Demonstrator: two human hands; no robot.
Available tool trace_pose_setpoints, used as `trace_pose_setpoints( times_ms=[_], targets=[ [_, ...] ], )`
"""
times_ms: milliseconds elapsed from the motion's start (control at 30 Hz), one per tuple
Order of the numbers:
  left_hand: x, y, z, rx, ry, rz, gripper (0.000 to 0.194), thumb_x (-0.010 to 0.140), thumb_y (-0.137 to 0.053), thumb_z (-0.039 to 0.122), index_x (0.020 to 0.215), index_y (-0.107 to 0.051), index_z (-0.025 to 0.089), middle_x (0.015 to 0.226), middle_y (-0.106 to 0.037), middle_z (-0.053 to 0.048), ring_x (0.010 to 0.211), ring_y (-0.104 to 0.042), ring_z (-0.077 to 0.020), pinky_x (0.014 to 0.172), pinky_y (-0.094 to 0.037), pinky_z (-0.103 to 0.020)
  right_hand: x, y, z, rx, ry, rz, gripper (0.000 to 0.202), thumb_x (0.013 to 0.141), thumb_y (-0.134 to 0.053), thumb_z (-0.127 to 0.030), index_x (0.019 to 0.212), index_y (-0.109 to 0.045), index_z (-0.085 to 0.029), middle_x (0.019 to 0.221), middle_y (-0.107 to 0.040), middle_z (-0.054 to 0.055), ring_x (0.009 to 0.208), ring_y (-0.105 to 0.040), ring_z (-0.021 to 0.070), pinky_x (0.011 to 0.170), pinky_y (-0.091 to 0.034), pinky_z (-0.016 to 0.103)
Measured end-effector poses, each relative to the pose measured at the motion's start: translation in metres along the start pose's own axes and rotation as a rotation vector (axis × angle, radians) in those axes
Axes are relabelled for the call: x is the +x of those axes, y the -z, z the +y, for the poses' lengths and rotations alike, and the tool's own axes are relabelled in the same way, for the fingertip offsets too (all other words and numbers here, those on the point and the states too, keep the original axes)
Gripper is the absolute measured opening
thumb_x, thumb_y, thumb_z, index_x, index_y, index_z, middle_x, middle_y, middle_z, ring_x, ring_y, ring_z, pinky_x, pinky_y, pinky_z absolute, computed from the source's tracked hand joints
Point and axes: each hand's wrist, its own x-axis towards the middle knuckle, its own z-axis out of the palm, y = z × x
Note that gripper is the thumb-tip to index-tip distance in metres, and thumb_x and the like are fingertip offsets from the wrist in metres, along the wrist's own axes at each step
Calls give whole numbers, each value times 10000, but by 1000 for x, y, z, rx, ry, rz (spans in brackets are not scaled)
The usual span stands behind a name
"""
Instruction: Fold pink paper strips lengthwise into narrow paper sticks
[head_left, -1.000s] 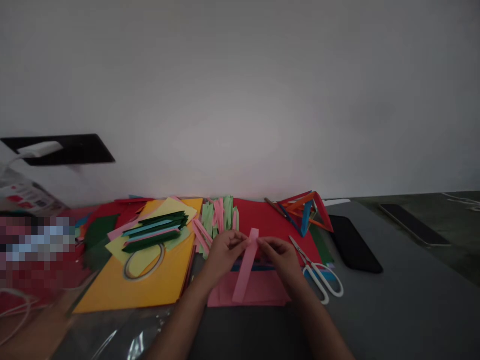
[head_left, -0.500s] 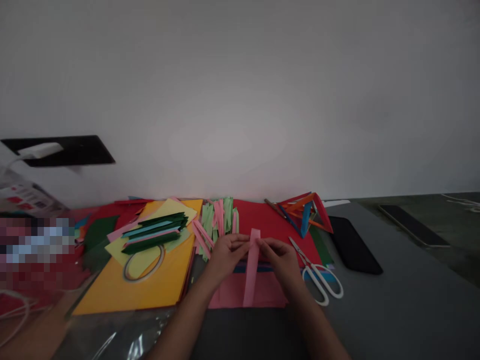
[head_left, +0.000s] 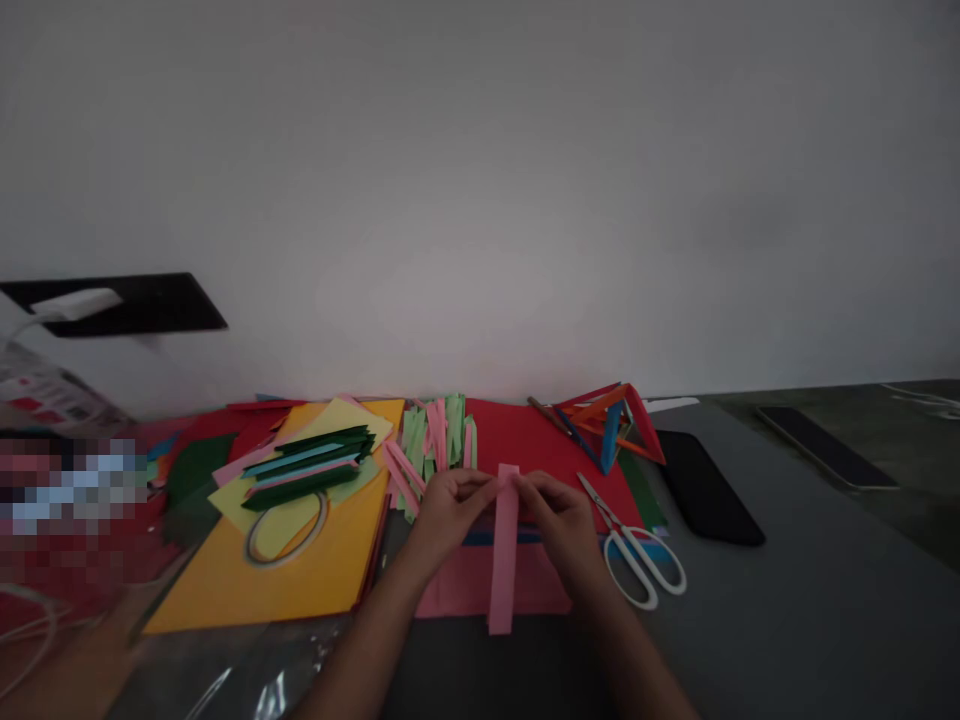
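Note:
A long pink paper strip hangs upright between my hands, above pink paper on the dark table. My left hand pinches the strip's left edge near its top. From the right side, my right hand pinches the same upper part. Behind them lies red paper. Green and pink paper strips are heaped beyond my left hand. White-handled scissors rest with blades apart to the right of my right hand.
On the left, a roll of tape and folded green papers lie on orange paper. At the right are a folded-strip shape, a black phone-like object and a dark slab. A wall stands behind.
The pink strip's lower end has swung slightly toward me and right, and its top sits a little lower. Both hands keep their pinch on it.

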Motion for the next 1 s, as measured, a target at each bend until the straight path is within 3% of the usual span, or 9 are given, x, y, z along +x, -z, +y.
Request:
trace_pose_setpoints(
  times_ms=[233,433,733,1000],
  targets=[
    [-2,-3,1,16,61,52,269,599,-641,380,671,-628,120,542,-613,-17,491,-557,-127,480,-439,-220,0,-2,-1,-108,38,51,232,694,-574,-373,672,-639,-152,662,-590,29,624,-516,139,569,-409,234],
    [-2,-3,-3,47,53,24,240,565,-677,341,639,-612,121,522,-597,-3,472,-539,-111,477,-432,-214,-1,-5,-4,-99,40,111,215,655,-615,-363,589,-617,-159,619,-576,20,615,-508,141,548,-395,229],
    [-2,-3,-1,-68,86,-26,254,576,-676,333,725,-623,133,625,-654,-23,542,-594,-133,532,-470,-238,-2,-4,-9,-91,74,60,213,703,-564,-361,649,-650,-174,632,-575,22,624,-515,141,563,-405,234],
    [-2,-2,0,-12,85,-20,271,583,-662,373,689,-636,124,589,-633,-23,522,-575,-124,508,-453,-220,-2,-3,-8,-110,71,10,233,741,-518,-361,686,-642,-171,663,-576,28,646,-514,145,589,-420,240]
  ],
)
